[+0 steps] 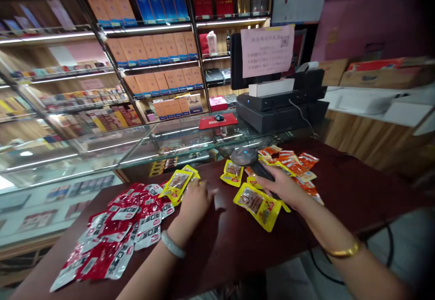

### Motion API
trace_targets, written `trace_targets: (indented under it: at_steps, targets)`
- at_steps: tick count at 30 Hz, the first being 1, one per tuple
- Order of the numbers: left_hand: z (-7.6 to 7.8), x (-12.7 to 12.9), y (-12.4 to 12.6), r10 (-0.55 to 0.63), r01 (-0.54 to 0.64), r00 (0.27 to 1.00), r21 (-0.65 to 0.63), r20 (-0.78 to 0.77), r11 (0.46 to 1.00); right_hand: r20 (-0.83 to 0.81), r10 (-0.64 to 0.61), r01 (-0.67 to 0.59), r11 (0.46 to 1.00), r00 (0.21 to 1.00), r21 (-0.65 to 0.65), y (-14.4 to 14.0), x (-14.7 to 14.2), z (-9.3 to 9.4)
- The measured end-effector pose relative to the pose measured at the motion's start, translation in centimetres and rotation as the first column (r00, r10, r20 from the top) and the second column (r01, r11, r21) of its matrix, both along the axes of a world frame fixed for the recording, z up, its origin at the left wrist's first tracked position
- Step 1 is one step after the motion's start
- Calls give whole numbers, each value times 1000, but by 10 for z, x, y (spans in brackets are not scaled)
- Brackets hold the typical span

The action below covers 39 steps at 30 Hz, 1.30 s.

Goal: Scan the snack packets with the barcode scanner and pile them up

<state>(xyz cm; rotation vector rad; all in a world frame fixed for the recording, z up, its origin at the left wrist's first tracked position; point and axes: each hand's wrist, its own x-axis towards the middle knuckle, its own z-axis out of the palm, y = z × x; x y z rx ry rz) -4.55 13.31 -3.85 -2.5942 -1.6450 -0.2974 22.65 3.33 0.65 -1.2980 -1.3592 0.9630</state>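
My right hand (pixel 283 184) is wrapped round the handle of a black barcode scanner (pixel 245 156), its head pointing left over the table. Under and beside that hand lie yellow snack packets (pixel 260 205), one flat in front of it. My left hand (pixel 196 198), closed and slightly blurred, has its fingertips at a yellow snack packet (pixel 178 183) with clear windows; another yellow packet is partly beneath it. A heap of red and white snack packets (pixel 115 227) spreads to the left of my left hand. Orange snack packets (pixel 295 162) lie scattered behind my right hand.
A glass display counter (pixel 136 143) borders the dark red table (pixel 224 259). Behind stand a cash register with a monitor (pixel 236 62), a mouse (pixel 219 117) on a red pad, and shelves of boxed goods (pixel 156 48). Cardboard boxes (pixel 374 78) are at the right.
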Motion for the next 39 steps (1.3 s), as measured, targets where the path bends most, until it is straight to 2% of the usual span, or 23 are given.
trace_targets:
  at_steps: [1,3,6,9,11,13,14,17,20,22,26,29,31,33,36,39]
  targets:
    - [3,15,-10,-52,55,998,-102,25,993,7,-35,35,999,999,-8,-10,1,-6]
    - [4,42,-24,-53,65,997,-283,50,957,15,-123,123,991,992,-44,-29,2,-20]
    - [-5,72,-30,21,21,995,-408,100,913,-69,-130,123,988,989,-98,-48,-3,-44]
    - [-20,83,-24,96,65,958,-530,271,846,-119,-119,103,986,986,-130,-59,-10,-60]
    - [-27,79,-20,209,140,870,-629,448,764,-121,-135,116,981,983,-153,-63,-15,-65]
    - [-31,68,-20,358,204,724,-679,589,705,-106,-147,128,977,984,-168,-65,-22,-67]
    - [-32,59,-20,420,217,644,-679,640,702,-96,-143,125,977,985,-171,-65,-26,-67]
    - [-30,23,-19,515,203,428,-634,743,746,-85,-86,71,982,993,-174,-62,-45,-64]
    - [-30,-16,-19,551,149,298,-608,779,780,-119,7,-30,981,993,-192,-55,-72,-60]
    - [-31,-37,-20,558,110,266,-600,786,793,-145,66,-94,976,987,-197,-49,-91,-56]
    - [-38,-64,-22,531,59,253,-561,809,826,-164,195,-224,957,967,-183,-38,-118,-50]
    - [-40,-76,-19,560,67,187,-579,807,812,-146,243,-268,945,959,-186,-33,-127,-48]
    - [-39,-86,-13,584,59,144,-596,799,801,-119,233,-253,947,965,-196,-32,-128,-48]
    - [-37,-100,-5,577,24,120,-583,808,812,-79,214,-226,953,974,-201,-33,-126,-48]
    - [-33,-123,5,549,-92,105,-542,829,835,-26,165,-167,965,986,-203,-36,-120,-48]
    - [-30,-140,12,510,-247,164,-466,844,850,2,115,-113,973,993,-199,-38,-111,-48]
